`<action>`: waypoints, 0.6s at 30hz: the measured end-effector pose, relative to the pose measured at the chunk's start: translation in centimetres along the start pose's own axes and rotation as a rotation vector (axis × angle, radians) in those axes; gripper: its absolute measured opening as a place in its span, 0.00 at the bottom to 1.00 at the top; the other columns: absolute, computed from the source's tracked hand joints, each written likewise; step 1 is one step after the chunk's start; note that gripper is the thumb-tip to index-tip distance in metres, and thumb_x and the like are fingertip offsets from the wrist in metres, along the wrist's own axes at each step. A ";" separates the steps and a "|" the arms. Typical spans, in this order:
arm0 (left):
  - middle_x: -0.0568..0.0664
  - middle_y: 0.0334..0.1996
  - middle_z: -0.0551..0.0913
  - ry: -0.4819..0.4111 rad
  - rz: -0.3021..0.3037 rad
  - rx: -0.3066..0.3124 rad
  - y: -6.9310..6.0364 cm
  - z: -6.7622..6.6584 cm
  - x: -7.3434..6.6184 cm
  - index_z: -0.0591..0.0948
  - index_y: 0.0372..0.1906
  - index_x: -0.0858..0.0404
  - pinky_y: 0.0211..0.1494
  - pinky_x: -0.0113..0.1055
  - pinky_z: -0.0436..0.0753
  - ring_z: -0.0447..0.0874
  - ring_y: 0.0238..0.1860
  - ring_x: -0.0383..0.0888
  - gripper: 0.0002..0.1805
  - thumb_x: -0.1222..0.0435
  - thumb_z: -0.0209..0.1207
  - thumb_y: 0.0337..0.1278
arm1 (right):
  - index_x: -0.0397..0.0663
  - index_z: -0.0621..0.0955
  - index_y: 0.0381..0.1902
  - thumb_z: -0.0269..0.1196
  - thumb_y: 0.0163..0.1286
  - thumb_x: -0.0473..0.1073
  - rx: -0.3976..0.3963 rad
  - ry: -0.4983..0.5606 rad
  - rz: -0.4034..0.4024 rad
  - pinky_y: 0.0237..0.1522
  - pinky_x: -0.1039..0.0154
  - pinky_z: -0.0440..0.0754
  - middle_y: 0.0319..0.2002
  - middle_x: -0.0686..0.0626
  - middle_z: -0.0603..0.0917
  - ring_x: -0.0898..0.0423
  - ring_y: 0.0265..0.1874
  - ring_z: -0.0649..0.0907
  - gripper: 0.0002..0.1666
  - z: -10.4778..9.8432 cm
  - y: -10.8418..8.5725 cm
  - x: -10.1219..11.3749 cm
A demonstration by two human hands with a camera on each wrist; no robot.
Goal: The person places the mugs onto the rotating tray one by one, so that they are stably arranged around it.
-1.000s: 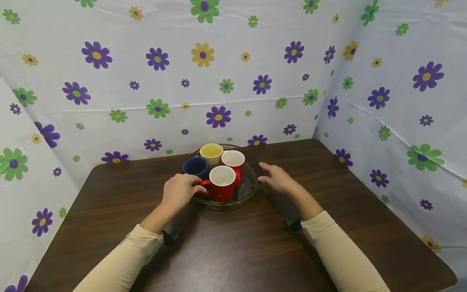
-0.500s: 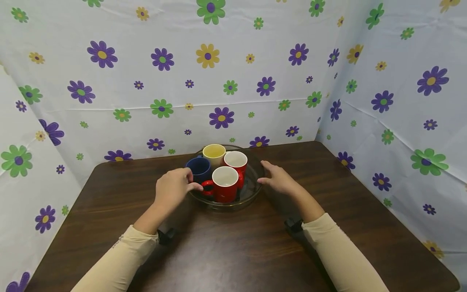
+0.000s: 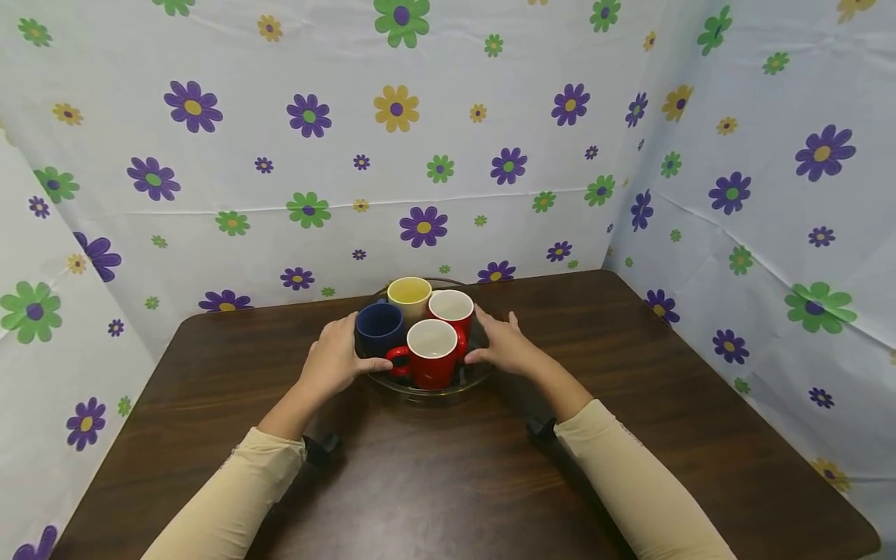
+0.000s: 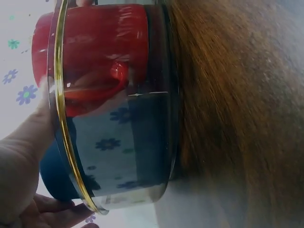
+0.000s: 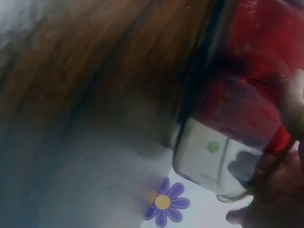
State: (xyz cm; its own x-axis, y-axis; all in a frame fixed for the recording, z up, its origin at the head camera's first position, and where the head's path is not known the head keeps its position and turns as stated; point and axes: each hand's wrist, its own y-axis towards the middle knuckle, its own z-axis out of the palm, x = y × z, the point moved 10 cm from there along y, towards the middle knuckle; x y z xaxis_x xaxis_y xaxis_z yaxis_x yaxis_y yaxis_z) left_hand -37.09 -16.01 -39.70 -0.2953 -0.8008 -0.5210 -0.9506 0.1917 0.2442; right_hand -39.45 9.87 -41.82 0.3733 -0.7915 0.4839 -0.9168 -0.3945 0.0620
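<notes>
A round clear glass dish with a gold rim (image 4: pixel 59 71) stands on the table, holding several mugs. Nearest is a red mug (image 3: pixel 430 369) with a white inside; behind it stand another red mug (image 3: pixel 451 307), a yellow mug (image 3: pixel 409 293) and a blue mug (image 3: pixel 380 330). My left hand (image 3: pixel 329 354) reaches over the dish's left side beside the blue mug, its thumb stretched toward the front red mug's handle (image 3: pixel 397 359). On the right, my right hand (image 3: pixel 511 344) reaches over the rim beside the red mugs, thumb and fingers spread. Contact with the mugs is unclear.
The dark wooden table (image 3: pixel 448 482) extends in front and to both sides. A white flower-patterned cloth (image 3: pixel 315 155) hangs close behind the dish and along the sides. Dark wrist straps (image 3: pixel 322 449) sit under both forearms.
My left hand has released the front red mug's handle and spread out beside the blue mug. My right hand has moved left, inward over the dish's rim. The mugs keep their places.
</notes>
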 end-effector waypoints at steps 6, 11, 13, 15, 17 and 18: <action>0.64 0.57 0.81 0.014 -0.018 -0.024 0.1 0.4 -0.2 0.70 0.67 0.68 0.56 0.66 0.75 0.77 0.60 0.63 0.50 0.48 0.79 0.41 | 0.35 0.54 0.79 0.74 0.62 0.52 -0.001 0.020 0.048 0.75 0.33 0.42 0.74 0.36 0.67 0.38 0.72 0.68 0.60 0.4 0.2 -0.7; 0.62 0.53 0.85 0.036 -0.032 -0.063 -0.2 0.1 0.3 0.73 0.65 0.67 0.54 0.64 0.75 0.81 0.57 0.61 0.47 0.47 0.79 0.42 | 0.35 0.59 0.77 0.76 0.60 0.52 -0.022 0.040 0.026 0.75 0.33 0.44 0.71 0.36 0.70 0.40 0.70 0.72 0.58 0.4 0.4 -0.1; 0.62 0.53 0.85 0.041 -0.033 -0.069 -0.3 0.0 0.3 0.74 0.64 0.67 0.54 0.64 0.75 0.81 0.56 0.61 0.46 0.47 0.78 0.43 | 0.35 0.59 0.77 0.76 0.60 0.53 -0.024 0.041 0.035 0.75 0.32 0.44 0.71 0.36 0.71 0.40 0.69 0.73 0.57 0.5 0.4 -0.1; 0.63 0.53 0.85 0.040 -0.034 -0.077 -0.3 -0.1 0.3 0.74 0.64 0.67 0.54 0.64 0.75 0.80 0.57 0.62 0.46 0.47 0.78 0.43 | 0.35 0.60 0.76 0.76 0.59 0.52 -0.033 0.040 0.040 0.75 0.32 0.44 0.71 0.36 0.71 0.40 0.70 0.73 0.57 0.4 0.4 0.0; 0.63 0.54 0.84 0.038 -0.040 -0.088 -0.3 -0.1 0.3 0.74 0.64 0.68 0.55 0.64 0.74 0.80 0.57 0.62 0.46 0.48 0.78 0.43 | 0.35 0.60 0.76 0.76 0.59 0.51 -0.045 0.040 0.036 0.75 0.32 0.43 0.71 0.37 0.71 0.41 0.70 0.73 0.56 0.3 0.5 0.1; 0.63 0.54 0.84 0.037 -0.043 -0.093 -0.3 -0.2 0.3 0.74 0.65 0.67 0.55 0.64 0.74 0.79 0.57 0.62 0.46 0.48 0.78 0.43 | 0.35 0.60 0.76 0.76 0.59 0.51 -0.051 0.039 0.031 0.75 0.32 0.43 0.71 0.37 0.72 0.41 0.70 0.73 0.56 0.3 0.6 0.2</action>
State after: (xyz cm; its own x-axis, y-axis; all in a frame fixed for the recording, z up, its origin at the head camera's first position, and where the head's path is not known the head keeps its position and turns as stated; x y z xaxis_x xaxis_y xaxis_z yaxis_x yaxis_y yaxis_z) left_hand -36.87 -16.44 -39.76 -0.2487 -0.8281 -0.5024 -0.9489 0.1041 0.2980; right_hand -39.88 9.38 -41.93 0.3397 -0.7840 0.5196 -0.9342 -0.3451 0.0901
